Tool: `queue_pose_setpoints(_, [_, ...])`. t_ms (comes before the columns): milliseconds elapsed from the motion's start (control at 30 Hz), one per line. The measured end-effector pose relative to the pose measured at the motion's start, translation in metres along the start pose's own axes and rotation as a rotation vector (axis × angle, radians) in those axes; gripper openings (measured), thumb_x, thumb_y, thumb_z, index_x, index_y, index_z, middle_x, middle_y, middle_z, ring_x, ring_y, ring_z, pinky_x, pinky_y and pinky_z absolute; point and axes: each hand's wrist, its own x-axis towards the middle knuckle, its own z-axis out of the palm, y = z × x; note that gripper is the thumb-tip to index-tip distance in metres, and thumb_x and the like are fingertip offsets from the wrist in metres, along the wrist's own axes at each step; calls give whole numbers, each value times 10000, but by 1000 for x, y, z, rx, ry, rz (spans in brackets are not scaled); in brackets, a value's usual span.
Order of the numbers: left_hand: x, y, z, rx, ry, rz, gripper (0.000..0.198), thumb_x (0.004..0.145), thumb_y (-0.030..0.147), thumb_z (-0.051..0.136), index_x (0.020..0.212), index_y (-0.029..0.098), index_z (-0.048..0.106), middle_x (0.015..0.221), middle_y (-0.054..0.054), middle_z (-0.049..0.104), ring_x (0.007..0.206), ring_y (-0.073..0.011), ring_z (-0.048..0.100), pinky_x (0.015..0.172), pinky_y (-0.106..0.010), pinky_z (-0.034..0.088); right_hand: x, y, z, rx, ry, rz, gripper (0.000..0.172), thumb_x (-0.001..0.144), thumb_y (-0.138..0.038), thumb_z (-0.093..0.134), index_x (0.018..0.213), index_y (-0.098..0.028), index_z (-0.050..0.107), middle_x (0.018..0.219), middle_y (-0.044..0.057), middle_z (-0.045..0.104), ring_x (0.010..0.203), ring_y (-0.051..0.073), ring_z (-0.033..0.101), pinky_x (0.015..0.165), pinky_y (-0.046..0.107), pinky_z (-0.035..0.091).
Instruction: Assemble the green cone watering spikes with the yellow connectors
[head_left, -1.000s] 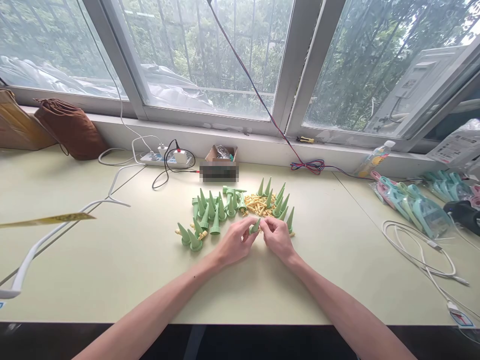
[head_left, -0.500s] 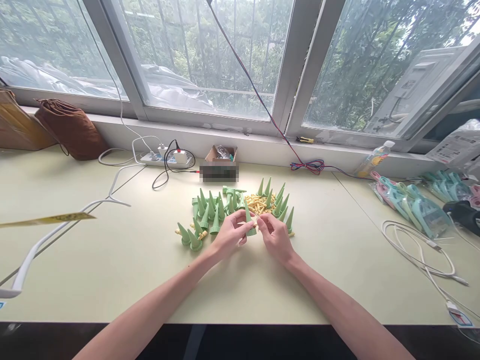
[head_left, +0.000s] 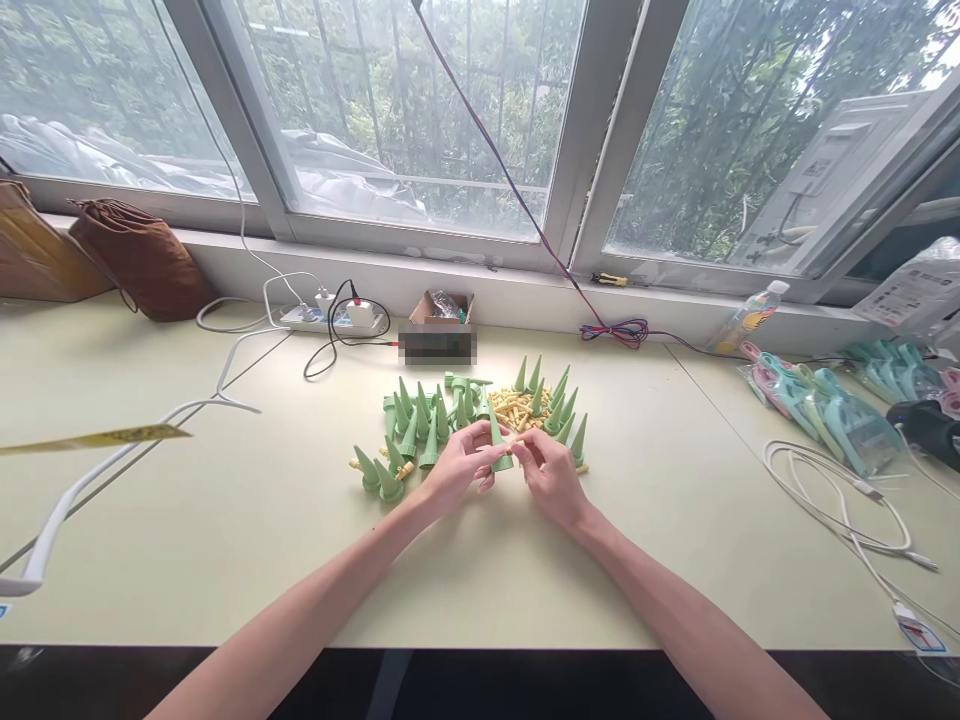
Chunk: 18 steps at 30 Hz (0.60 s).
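My left hand (head_left: 456, 470) is closed round a green plastic cone spike (head_left: 497, 440), held with its point up. From the right, my right hand (head_left: 553, 478) pinches a small yellow peg (head_left: 516, 448) against the cone's side; the fingers cover most of it. Just beyond my hands lies a heap of small yellow pegs (head_left: 516, 406). Several green cones (head_left: 430, 445) stand to the left of the heap, and more cones (head_left: 568, 405) line its right side. At the near left, a few cones (head_left: 390, 487) have yellow pegs sticking out sideways.
Behind the cones is a small cardboard box (head_left: 444, 306), with a power strip (head_left: 337, 318) and cables on its left. A bottle (head_left: 752, 318), bagged pastel plastic items (head_left: 825, 410) and a coiled white cable (head_left: 840, 500) lie to the right. A brown bag (head_left: 142, 258) sits far left.
My right hand's fingertips have moved slightly left, bringing the yellow peg up against the cone. The left hand keeps its hold almost unmoved.
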Motion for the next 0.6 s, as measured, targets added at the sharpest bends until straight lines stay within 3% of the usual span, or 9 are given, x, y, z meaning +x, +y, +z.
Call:
queue_pose_setpoints(100, [0, -1, -1, 22, -11, 15, 416, 792, 444, 717, 1059, 156, 581, 931, -53, 590, 490, -11, 344, 435, -190, 397, 0, 1, 0, -20, -10, 18, 290, 984, -403, 460, 831, -195, 592, 671, 1, 550, 563, 138, 482, 555, 255, 369])
queue_pose_setpoints(267, [-1, -1, 2, 134, -7, 88, 410, 802, 465, 702, 1046, 173, 551, 963, -70, 596, 609, -80, 506, 442, -183, 421, 0, 4, 0, -69, -7, 31, 317, 974, -397, 470, 747, -188, 541, 639, -16, 497, 548, 122, 414, 543, 257, 331])
queue_pose_setpoints(400, [-3, -4, 4, 294, 23, 189, 321, 841, 436, 659, 1010, 189, 542, 859, -20, 568, 583, -75, 494, 452, -181, 410, 0, 5, 0, -88, 2, 50, 362, 965, -404, 477, 668, -200, 438, 582, -40, 406, 526, 113, 355, 518, 256, 287])
queue_pose_setpoints(600, [-4, -5, 3, 517, 47, 327, 215, 893, 374, 587, 963, 171, 580, 808, -15, 561, 642, -102, 538, 606, -238, 484, 0, 5, 1, -107, 8, 74, 398, 962, -429, 463, 641, -209, 380, 562, -47, 371, 513, 109, 331, 500, 258, 262])
